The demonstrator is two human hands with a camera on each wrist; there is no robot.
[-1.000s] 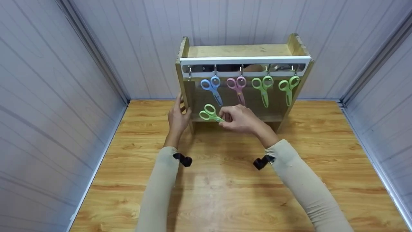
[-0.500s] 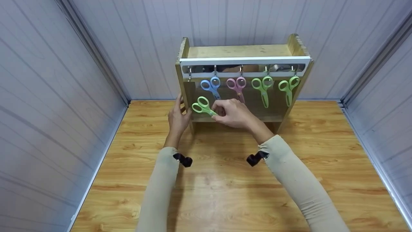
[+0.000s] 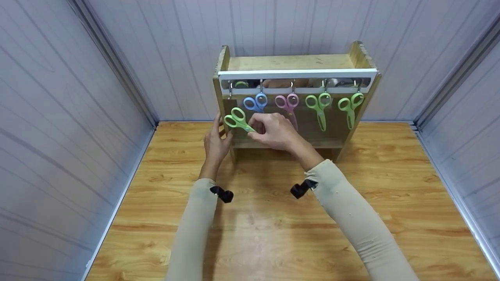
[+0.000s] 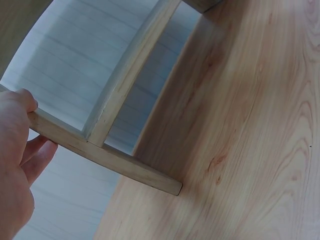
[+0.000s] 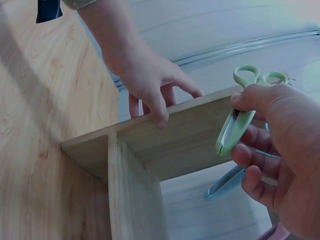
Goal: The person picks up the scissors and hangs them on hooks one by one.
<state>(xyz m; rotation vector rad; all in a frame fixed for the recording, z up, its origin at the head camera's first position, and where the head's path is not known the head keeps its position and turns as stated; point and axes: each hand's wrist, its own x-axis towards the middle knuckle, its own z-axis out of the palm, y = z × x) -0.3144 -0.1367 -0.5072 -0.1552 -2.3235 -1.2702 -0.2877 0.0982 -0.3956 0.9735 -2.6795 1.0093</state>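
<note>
My right hand (image 3: 273, 130) pinches a pair of light green scissors (image 3: 241, 124) near the blades, thumb on one side. Its handle loops point up and left, before the left side of a wooden rack (image 3: 289, 61). In the right wrist view the green scissors (image 5: 239, 125) show their closed blades below the thumb. My left hand (image 3: 217, 146) grips the rack's left side panel (image 4: 120, 164), thumb on the inner side and fingers outside. Blue scissors (image 3: 255, 104), pink scissors (image 3: 288, 104) and two green pairs hang from hooks; my right hand hides the blue blades.
A white-edged rail (image 3: 297, 73) with several metal hooks runs across the rack's front. The leftmost hook (image 3: 230, 90) sits above the held scissors. The rack stands on a wood-grain floor (image 3: 254, 222) against a pale panelled wall (image 3: 187, 50), with side walls left and right.
My right hand has moved up and left with the green scissors, from below the blue pair to the rack's left side. My left hand has stayed on the side panel.
</note>
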